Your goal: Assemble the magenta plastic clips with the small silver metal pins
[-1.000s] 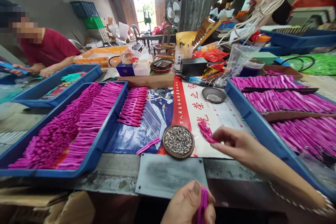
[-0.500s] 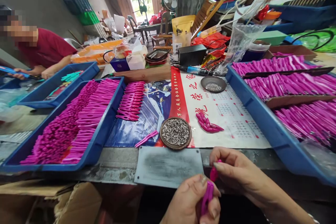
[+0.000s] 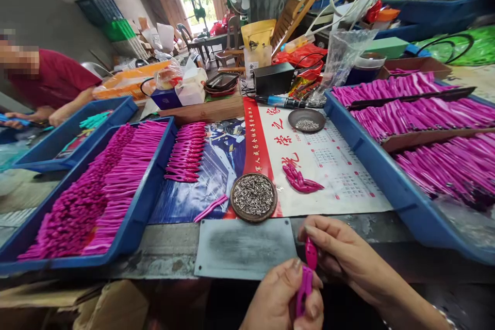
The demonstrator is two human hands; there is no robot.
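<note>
Low at the front edge, my left hand (image 3: pixel 279 296) is closed around a magenta plastic handle piece (image 3: pixel 304 287) with a slot in it. Just above, my right hand (image 3: pixel 340 247) pinches a small magenta pointed plastic piece (image 3: pixel 311 254). Its lower end meets, or nearly meets, the top of the handle piece; I cannot tell which. Beyond my hands lie a grey metal plate (image 3: pixel 244 250) and a round dish (image 3: pixel 234 205) of small metal pins. A loose pile of magenta pointed pieces (image 3: pixel 300 180) rests on the printed sheet, and one magenta strip (image 3: pixel 211 208) lies left of the dish.
Blue trays of magenta pieces flank me, left tray (image 3: pixel 133 221) and right tray (image 3: pixel 361 157). Beside the left one stands a row of assembled magenta pieces (image 3: pixel 185 152). A shallow dark dish (image 3: pixel 294 125) lies farther back. Another person (image 3: pixel 54 77) works at far left.
My right hand has brought the pointed piece upright against or close to the handle piece's top. The whole view has shifted slightly, with the benchtop things appearing farther left.
</note>
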